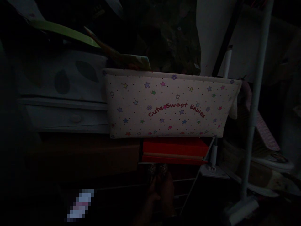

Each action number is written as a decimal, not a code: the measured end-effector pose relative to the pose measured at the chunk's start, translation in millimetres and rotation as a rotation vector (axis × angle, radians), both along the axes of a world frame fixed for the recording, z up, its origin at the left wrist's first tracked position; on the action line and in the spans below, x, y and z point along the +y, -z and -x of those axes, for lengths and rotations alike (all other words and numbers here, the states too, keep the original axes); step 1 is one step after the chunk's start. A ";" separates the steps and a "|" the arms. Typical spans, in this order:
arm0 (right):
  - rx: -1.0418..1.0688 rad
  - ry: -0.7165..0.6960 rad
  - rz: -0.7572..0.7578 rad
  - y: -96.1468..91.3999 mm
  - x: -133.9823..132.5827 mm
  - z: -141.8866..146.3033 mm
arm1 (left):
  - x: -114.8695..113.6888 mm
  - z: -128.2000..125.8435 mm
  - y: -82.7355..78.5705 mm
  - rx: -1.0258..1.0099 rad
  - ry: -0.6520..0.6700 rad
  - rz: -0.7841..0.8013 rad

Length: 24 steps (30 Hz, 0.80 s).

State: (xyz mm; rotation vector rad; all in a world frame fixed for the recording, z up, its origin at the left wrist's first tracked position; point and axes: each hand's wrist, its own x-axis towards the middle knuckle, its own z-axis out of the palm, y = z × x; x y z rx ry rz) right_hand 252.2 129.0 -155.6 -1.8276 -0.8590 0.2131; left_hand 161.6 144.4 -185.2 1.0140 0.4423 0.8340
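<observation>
The scene is very dark, so much of it stays uncertain. At the far left stands a pale drawer unit with one round knob, its drawer closed, and a green sheet lies slanted across the clutter on top of it. Below the drawers is a brown box, barely lit. Just to the right hangs or stands a cream fabric pouch printed with small stars and red lettering. It is upright, its top edge open, with dark cloth and a strip of card showing behind that edge. Directly beneath the pouch sits a flat red box, closed as far as can be seen. Below the red box, low in the middle of the view, a hand reaches up from the bottom edge. Which of the two hands it is cannot be told, nor whether a second one lies against it. The fingers seem drawn together near a small glittery thing just under the red box, but whether they grasp it or only touch it cannot be told. Nothing shows the pouch or the red box shifted or opened, and the hand is clear of both. To the right a pale pole stands upright, well apart from the hand, with more clutter behind it.
</observation>
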 end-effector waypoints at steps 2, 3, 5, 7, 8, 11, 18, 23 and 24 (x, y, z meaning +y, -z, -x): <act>0.016 -0.009 -0.002 2.0 -0.2 -1.3 | -2.2 0.8 -1.5 0.011 0.000 -0.003; 0.022 -0.014 -0.005 2.9 -0.3 -2.1 | -3.0 0.9 -2.0 0.012 -0.004 -0.002; 0.030 -0.028 -0.018 4.4 -0.7 -4.1 | -4.4 1.0 -2.5 0.004 -0.022 0.014; 0.035 -0.047 -0.036 5.3 -1.0 -6.2 | -5.9 1.9 -3.3 -0.008 -0.032 0.037; 0.038 -0.056 -0.046 5.5 -1.1 -7.3 | -6.9 2.8 -4.1 -0.004 -0.033 0.051; 0.049 -0.095 -0.071 6.0 -2.3 -9.7 | -10.4 7.9 -7.4 0.011 -0.050 0.100; 0.134 -0.074 -0.178 -3.0 -22.2 -5.9 | -19.5 27.7 -18.1 -0.053 -0.048 0.117; 0.599 -0.108 -0.354 -18.1 -46.4 19.5 | -38.0 55.5 -48.8 0.080 -0.173 0.152; 0.686 -0.143 -0.395 -20.8 -51.1 27.0 | -42.6 63.8 -56.2 0.112 -0.230 0.172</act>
